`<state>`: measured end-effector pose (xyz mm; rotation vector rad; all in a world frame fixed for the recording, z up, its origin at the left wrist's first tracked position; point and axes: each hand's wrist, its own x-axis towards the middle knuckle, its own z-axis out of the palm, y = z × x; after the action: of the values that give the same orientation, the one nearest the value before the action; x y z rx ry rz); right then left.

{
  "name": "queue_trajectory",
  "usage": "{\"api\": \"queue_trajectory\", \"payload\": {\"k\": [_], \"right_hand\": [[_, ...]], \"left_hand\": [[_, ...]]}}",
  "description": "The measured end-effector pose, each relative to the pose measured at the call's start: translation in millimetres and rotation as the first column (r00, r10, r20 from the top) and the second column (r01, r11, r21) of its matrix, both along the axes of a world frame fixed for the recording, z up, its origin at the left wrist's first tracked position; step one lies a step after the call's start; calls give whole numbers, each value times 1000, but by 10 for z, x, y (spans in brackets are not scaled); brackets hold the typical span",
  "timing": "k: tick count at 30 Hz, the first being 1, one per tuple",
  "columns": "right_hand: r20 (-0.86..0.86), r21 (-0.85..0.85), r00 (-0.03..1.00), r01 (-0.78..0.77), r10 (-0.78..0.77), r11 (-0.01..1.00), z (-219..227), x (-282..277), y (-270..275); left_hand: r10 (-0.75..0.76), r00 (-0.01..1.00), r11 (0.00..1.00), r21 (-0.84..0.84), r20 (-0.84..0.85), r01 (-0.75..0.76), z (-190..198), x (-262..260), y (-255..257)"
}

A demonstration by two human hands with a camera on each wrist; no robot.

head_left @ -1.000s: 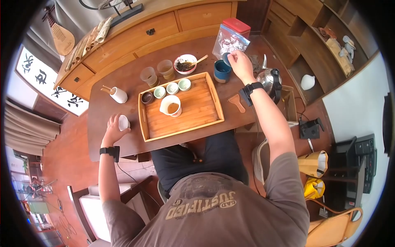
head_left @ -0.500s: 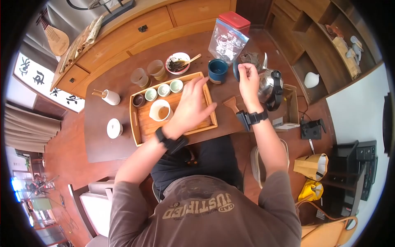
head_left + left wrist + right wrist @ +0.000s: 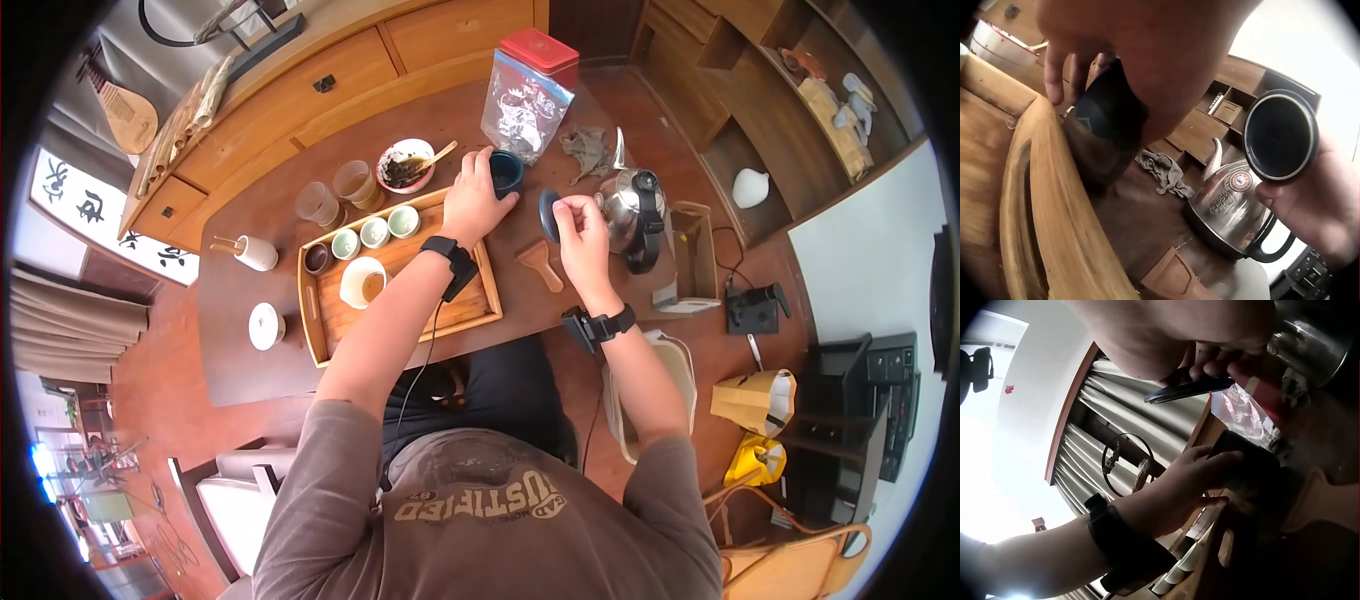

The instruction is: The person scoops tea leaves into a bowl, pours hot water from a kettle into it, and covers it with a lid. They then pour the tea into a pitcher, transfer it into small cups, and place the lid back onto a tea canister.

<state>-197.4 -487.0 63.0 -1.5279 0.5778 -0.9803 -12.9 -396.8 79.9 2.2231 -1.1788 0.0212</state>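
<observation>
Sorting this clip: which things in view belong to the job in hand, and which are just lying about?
In the job:
- blue jar, held by the left hand
- its apparent lid, off the jar, held by the right hand

Apparently just lying about:
- red box
- crumpled cloth near the kettle
- yellow bag
- lute

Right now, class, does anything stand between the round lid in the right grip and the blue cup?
Nothing visible does: in the head view, only bare tabletop shows between the round lid and the blue cup. The left grip holds the cup from the side nearer the tray.
</observation>
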Motion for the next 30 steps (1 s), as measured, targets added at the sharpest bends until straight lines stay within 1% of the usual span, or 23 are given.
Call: {"api": "queue_trajectory", "payload": {"k": [1, 5, 8, 10, 11, 14, 15, 16, 17, 19, 20, 22, 24, 26, 28, 30], "right_hand": [[3, -2, 1000, 0, 0, 1000, -13, -6, -2], [7, -18, 1000, 5, -5, 1000, -46, -27, 16], [3, -16, 1000, 4, -4, 1000, -48, -57, 72], [6, -29, 1000, 9, -8, 1000, -29, -80, 111], [8, -19, 1000, 5, -5, 1000, -16, -94, 129], [-7, -30, 1000, 8, -8, 1000, 17, -160, 121], [-32, -38, 999, 10, -11, 999, 24, -184, 110], [-58, -43, 998, 12, -15, 999, 32, -214, 110], [-59, -43, 998, 16, -19, 999, 35, -237, 104], [-3, -66, 1000, 12, -12, 998, 37, -262, 80], [-7, -62, 1000, 13, -14, 998, 44, -273, 83], [60, -27, 998, 21, -20, 999, 52, -271, 110], [59, -10, 998, -7, 8, 1000, 47, -274, 121], [25, -8, 1000, -16, 16, 1000, 115, -274, 184], [-32, -5, 999, -27, 27, 1000, 48, -238, 190], [-48, -10, 997, -63, 62, 998, -96, -172, 171]], "left_hand": [[-31, 999, 999, -30, -36, 30, 1, 2, 10], [-74, 997, 996, -38, 17, 75, -14, -6, 2], [-67, 997, 996, -58, 23, 68, -40, -15, -59], [13, 1000, 999, -42, -9, -13, -39, -12, -103], [12, 1000, 999, -49, -9, -12, -35, 2, -116], [-33, 999, 998, -53, -28, 31, 1, 31, -92], [-94, 996, 994, -64, 4, 94, 3, 24, -59], [-154, 987, 985, -71, 34, 156, 30, -6, -9], [-158, 987, 985, -71, 33, 160, 51, -39, 47], [-221, 974, 957, -182, 46, 226, 106, -130, 179], [-224, 974, 957, -179, 42, 228, 157, -191, 263], [-223, 975, 947, -232, 18, 221, 279, -306, 467], [-206, 979, 956, -214, -1, 201, 436, -402, 701], [-219, 975, 950, -218, 38, 222, 546, -442, 937], [-197, 979, 958, -201, 48, 203, 654, -487, 1190], [-156, 987, 986, -73, -31, 153, 717, -525, 1421]]}}
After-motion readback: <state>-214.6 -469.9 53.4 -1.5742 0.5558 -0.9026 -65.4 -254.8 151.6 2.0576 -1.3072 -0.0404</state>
